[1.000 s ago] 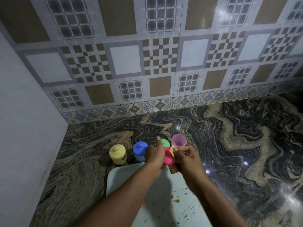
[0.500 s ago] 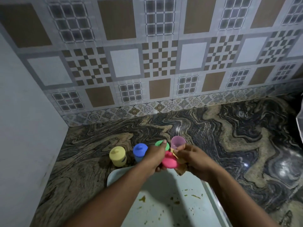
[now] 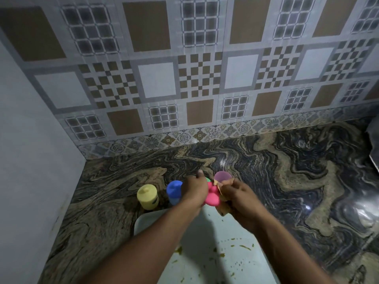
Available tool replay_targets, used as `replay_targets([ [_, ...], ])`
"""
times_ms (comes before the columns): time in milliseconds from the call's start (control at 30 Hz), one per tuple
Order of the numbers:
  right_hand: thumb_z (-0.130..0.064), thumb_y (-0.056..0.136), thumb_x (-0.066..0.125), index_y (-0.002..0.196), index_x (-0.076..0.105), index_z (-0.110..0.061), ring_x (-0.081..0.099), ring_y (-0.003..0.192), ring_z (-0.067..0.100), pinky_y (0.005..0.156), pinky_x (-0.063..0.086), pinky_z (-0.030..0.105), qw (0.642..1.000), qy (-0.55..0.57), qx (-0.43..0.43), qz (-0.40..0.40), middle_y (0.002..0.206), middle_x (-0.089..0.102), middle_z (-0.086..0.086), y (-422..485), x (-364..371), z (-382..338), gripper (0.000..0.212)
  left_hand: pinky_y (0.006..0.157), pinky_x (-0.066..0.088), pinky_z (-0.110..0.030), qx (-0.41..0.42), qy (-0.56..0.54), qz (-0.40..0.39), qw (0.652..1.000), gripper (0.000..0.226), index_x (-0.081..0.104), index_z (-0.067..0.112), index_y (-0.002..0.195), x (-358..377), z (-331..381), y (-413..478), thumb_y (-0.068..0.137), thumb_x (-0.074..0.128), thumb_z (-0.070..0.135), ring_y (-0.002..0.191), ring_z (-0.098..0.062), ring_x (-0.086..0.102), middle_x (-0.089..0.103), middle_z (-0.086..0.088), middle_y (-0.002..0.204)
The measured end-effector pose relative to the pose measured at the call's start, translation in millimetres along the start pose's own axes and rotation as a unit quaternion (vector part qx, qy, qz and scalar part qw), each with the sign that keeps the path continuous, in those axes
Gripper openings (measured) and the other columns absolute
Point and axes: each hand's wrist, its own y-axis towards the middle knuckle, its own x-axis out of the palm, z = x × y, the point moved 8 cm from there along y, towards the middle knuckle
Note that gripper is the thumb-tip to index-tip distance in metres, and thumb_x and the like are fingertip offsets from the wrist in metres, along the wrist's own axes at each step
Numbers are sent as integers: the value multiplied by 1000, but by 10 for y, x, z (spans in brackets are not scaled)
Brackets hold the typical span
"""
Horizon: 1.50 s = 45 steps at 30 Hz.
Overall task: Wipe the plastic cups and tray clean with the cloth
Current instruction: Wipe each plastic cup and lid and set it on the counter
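Both forearms are bare, with no sleeves; left hand (image 3: 194, 190) and right hand (image 3: 239, 198) ungloved.

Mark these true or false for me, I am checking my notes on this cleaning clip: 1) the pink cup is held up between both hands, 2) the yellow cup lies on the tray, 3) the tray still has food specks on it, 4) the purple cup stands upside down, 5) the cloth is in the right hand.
1) True: the pink cup is held between the left hand and the right hand.
2) False: the yellow cup stands on the counter, beyond the tray.
3) True: greenish specks dot the tray.
4) False: the purple cup shows its open mouth upward.
5) True: the cloth is bunched in the right hand.
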Motion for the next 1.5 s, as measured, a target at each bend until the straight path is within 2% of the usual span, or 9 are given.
replay_targets([
  [67, -23, 93, 62, 97, 52, 7, 59, 57, 28, 51, 53, 38, 995, 15, -50, 89, 75, 64, 24, -52, 55, 143, 31, 83, 48, -37, -6, -24, 102, 994, 56, 67, -4, 110, -116, 41, -88, 105, 33, 40, 104, -38, 64, 68, -24, 115],
  [167, -22, 94, 64, 100, 57, -4, 68, 77, 35, 70, 58, 50, 978, 59, -57, 193, 88, 71, 25, -220, 46, 357, 20, 87, 45, -39, -14, -41, 149, 988, 62, 68, -7, 107, -145, -67, -137, 106, 30, 42, 109, -41, 61, 67, -27, 115],
  [267, -12, 97, 59, 95, 53, -1, 57, 57, 29, 53, 48, 40, 990, 35, -48, 129, 72, 63, 28, -190, -28, 182, 12, 74, 40, -36, 113, 43, 99, 988, 55, 70, 6, 98, -169, 29, -134, 103, 34, 47, 102, -38, 62, 70, -19, 102],
  [433, -9, 99, 54, 92, 51, -3, 49, 48, 25, 45, 39, 32, 999, -24, -7, 45, 67, 55, 21, -85, -218, -68, 10, 80, 51, -29, 377, 106, -101, 915, 18, 74, 26, 94, -78, 293, -252, 85, 66, 40, 87, -4, 63, 66, 11, 92],
  [700, -7, 98, 54, 88, 53, -5, 60, 69, 27, 60, 48, 37, 997, -29, 3, 70, 80, 63, 20, -99, -140, 79, 10, 79, 56, -27, 380, 167, -106, 903, 21, 77, 24, 92, -88, 313, -294, 76, 80, 38, 84, -3, 67, 71, 14, 92],
  [867, -5, 100, 48, 87, 56, -4, 57, 58, 25, 53, 47, 34, 997, 22, 37, 67, 75, 61, 20, -106, -194, 198, 16, 65, 46, -10, 363, 191, -152, 899, 17, 78, 22, 98, -37, 266, -272, 83, 77, 29, 70, 4, 64, 74, 8, 91],
  [1133, -11, 100, 49, 104, 65, -4, 64, 71, 26, 63, 53, 37, 962, 133, 91, 220, 83, 70, 14, 16, -720, 335, 19, 81, 45, -19, 379, 172, -57, 908, 23, 77, 20, 107, -20, 372, 62, 85, 74, 21, 89, -13, 65, 68, 1, 100],
  [1333, -12, 97, 51, 103, 62, -3, 65, 79, 33, 72, 54, 50, 977, 60, 74, 190, 90, 70, 24, 131, -702, 296, 16, 85, 49, -29, 430, 231, -58, 871, 23, 76, 14, 110, 377, 586, 209, 88, 69, 16, 92, -20, 62, 67, -6, 101],
  [1500, -11, 97, 50, 93, 61, -8, 56, 65, 26, 61, 47, 36, 982, 17, 81, 172, 74, 62, 14, 172, -719, 423, 11, 93, 49, -35, 418, 296, -95, 854, 26, 72, 11, 115, 721, 573, 398, 91, 63, 15, 102, -26, 59, 61, -7, 107],
])
